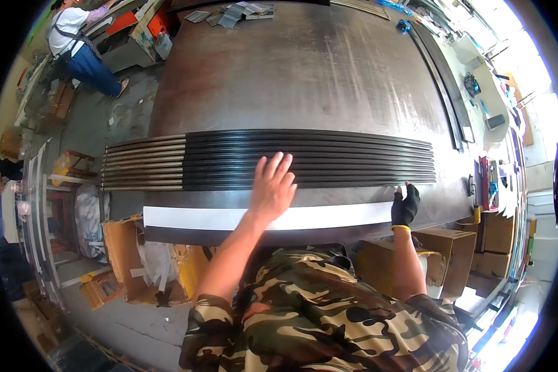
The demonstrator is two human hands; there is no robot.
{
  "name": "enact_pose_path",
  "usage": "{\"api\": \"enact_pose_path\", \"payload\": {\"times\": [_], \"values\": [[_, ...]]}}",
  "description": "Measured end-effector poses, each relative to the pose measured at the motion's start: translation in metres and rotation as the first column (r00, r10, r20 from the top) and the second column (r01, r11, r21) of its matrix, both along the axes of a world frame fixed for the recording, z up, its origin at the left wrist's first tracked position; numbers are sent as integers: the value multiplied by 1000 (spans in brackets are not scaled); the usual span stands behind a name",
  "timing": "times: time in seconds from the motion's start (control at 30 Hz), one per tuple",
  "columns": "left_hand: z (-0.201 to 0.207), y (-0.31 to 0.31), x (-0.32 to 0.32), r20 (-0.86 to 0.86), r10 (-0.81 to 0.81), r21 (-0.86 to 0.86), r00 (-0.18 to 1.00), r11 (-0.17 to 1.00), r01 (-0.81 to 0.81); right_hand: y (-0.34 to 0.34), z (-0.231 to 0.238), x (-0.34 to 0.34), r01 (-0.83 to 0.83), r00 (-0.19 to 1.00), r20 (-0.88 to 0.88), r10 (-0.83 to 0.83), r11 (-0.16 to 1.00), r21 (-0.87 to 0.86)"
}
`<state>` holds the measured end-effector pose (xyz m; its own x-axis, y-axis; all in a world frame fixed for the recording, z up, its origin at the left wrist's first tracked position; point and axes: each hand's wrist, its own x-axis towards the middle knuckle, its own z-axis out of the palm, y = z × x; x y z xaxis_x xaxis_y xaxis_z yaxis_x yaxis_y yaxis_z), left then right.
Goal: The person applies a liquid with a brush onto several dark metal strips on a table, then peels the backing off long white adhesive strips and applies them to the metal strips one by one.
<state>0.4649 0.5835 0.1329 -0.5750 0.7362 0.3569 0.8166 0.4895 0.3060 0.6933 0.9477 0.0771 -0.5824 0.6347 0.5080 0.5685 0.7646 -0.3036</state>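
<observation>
Across the counter (279, 74), head view: one working set under inspection, seen from above.
Dark strips (359, 158): long and narrow, lying flat side by side near the front edge of the counter, running left to right; a paler section shows at their left end.
White strip (328, 217): flat on the counter, just nearer to me than the dark strips and roughly parallel to them.
Left grip (273, 191): bare, fingers apart and spread over the near rows of dark strips, not clamped on anything.
Right grip (405, 206): in a black glove with a yellow cuff, at the near right corner of the dark strips and over the right end of the white strip; whether it pinches a strip I cannot tell.
Step in hand: in my judgement, I am settling the dark strips evenly in their row.
Next move: I judge it calls for light, level pressure from the left grip and care at the right ends, so no strip rides out of line.
Right side of counter: long dark bars (437, 80), well apart from my work.
</observation>
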Motion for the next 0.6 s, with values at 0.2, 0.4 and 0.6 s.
{"api": "enact_pose_path", "payload": {"times": [0.2,0.4,0.6], "values": [[-22,26,1,110,72,-65,991,996,-65,-33,16,26,27,999,31,-23,994,-107],[-10,49,12,36,-58,47,998,997,57,-30,10,50,125,991,-23,-133,967,-222],[-20,64,22,51,-46,16,998,999,45,-18,11,56,147,986,-35,-161,953,-265]]}}
